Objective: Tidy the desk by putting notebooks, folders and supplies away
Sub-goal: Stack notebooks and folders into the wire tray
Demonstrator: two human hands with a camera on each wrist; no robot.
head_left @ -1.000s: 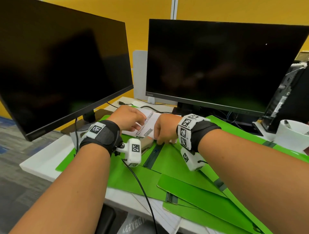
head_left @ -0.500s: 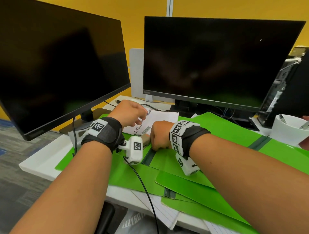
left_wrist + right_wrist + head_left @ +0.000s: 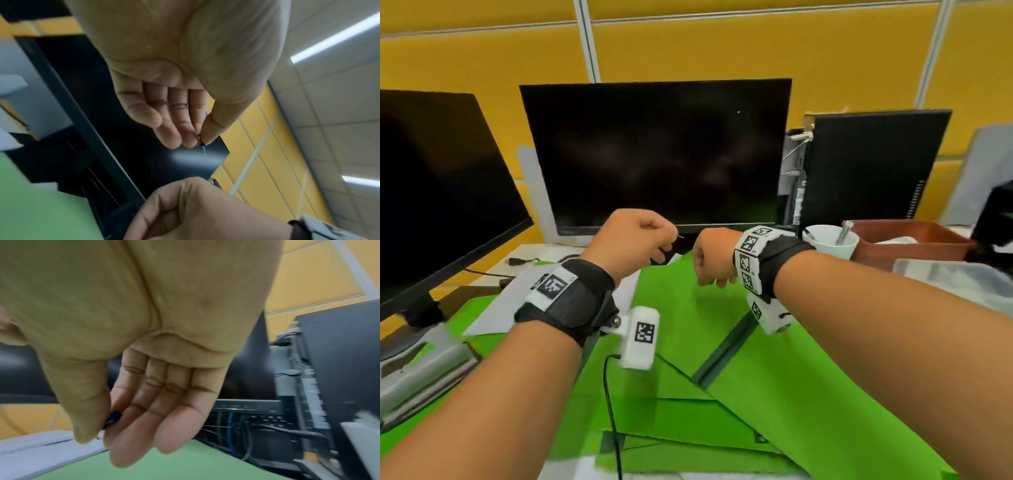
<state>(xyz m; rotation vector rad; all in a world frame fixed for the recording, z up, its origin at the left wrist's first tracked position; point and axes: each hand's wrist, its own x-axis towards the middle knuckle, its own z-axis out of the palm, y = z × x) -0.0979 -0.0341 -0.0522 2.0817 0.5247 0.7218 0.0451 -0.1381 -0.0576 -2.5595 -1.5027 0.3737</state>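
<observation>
The left hand (image 3: 174, 91) pinches a small blue-headed metal pin (image 3: 202, 145) between thumb and fingertips, its thin point towards the right hand (image 3: 714, 257). The right-hand grip pinches a small dark blue object (image 3: 112, 418). The white ceramic cup (image 3: 828, 241) stands at 3 o'clock, nearer the right hand

No words, brands or numbers can be read anywhere. The only signs are black-and-white square code markers: several on the white band (image 3: 751, 255) round the right wrist, one on the black strap (image 3: 554, 286) of the left wrist, and one each on the left wrist camera (image 3: 642, 337) and the right wrist camera (image 3: 768, 313). A small logo on the middle monitor's (image 3: 654, 154) lower bezel is too blurred to make out.
</observation>
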